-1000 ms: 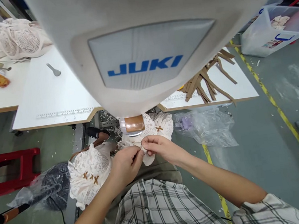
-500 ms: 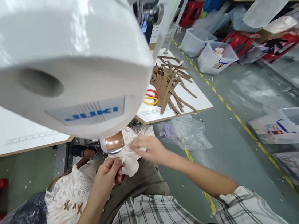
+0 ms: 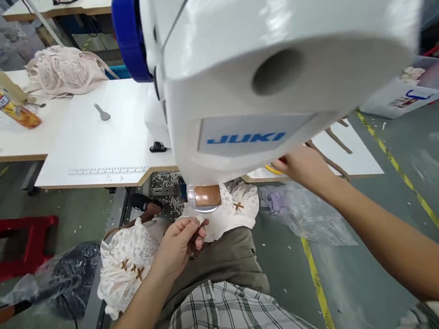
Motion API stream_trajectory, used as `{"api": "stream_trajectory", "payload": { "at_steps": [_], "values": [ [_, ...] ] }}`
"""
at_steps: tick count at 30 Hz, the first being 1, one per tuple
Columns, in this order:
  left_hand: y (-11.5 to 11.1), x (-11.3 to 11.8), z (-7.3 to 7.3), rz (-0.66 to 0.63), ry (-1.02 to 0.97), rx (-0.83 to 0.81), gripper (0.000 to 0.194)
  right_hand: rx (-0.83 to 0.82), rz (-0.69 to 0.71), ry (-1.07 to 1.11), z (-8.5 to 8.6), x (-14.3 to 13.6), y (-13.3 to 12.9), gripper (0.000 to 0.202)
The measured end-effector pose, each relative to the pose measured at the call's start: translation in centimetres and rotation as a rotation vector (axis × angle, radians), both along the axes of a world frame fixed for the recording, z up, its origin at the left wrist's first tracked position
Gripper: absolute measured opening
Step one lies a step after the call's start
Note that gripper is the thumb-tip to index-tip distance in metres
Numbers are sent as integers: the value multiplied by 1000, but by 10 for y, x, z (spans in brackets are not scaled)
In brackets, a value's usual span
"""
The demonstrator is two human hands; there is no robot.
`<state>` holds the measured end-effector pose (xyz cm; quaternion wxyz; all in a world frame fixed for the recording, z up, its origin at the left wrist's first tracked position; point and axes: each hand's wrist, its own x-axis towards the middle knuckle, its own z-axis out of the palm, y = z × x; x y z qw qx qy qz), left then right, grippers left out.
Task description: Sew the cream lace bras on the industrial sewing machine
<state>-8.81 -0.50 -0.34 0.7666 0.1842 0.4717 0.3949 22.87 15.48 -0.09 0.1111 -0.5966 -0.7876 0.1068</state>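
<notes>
A white JUKI sewing machine fills the upper middle. Under its head lies white lace fabric with a brown cross on it. My left hand pinches a small dark piece just in front of the copper-coloured plate. My right hand reaches to the table's right part, beside the yellow handle of the scissors; the machine head partly covers its fingers, and what they hold cannot be made out. Brown strips lie beyond that hand.
More white lace with brown crosses hangs at the left. A ruler marking, a grey tool and a bottle are on the left tables. A red stool and plastic bags stand or lie on the floor.
The view has swung left. My right hand has left the fabric near my left hand and moved right to the scissors and strips. My left hand stays at the fabric's front edge.
</notes>
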Motion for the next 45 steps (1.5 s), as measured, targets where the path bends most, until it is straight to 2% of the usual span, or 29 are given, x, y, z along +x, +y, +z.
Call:
{"api": "stream_trajectory", "payload": {
  "at_steps": [2, 3, 5, 7, 9, 13, 17, 22, 26, 30, 37, 41, 45],
  "values": [
    [1, -1, -1, -11, -4, -6, 35, -28, -45, 66, 8, 4, -51, 35],
    [2, -1, -1, -21, -1, -8, 35, -83, -7, 129, 12, 4, -77, 35],
    [3, 0, -1, -39, 12, -12, 35, -182, 169, 210, 18, -3, -123, 38],
    [4, 3, -1, -43, 33, -4, 35, -252, 255, 254, 21, -17, -156, 37],
    [3, 6, -3, -48, 63, 23, 35, -261, 265, 288, 19, -34, -172, 34],
    [0, 9, -10, -81, 121, 79, 36, -240, 266, 346, 12, -60, -169, 34],
    [-1, 8, -12, -115, 183, 116, 33, -285, 308, 337, 9, -71, -158, 31],
    [0, 4, -8, -126, 220, 121, 28, -373, 304, 351, 7, -68, -159, 30],
    [1, -5, -8, -108, 87, 46, 16, -425, 214, 366, 8, -59, -165, 27],
    [0, -12, -9, -73, -37, 12, 26, -425, 211, 403, 8, -57, -169, 36],
    [-2, -13, -10, 41, -1, 39, 40, -435, 284, 441, 5, -71, -167, 41],
    [-4, -11, -9, 68, 147, 95, 34, -473, 291, 458, 3, -83, -164, 42],
    [-6, -10, -6, -36, 489, 221, 33, -490, 273, 443, 0, -93, -160, 44]
  ]
}}
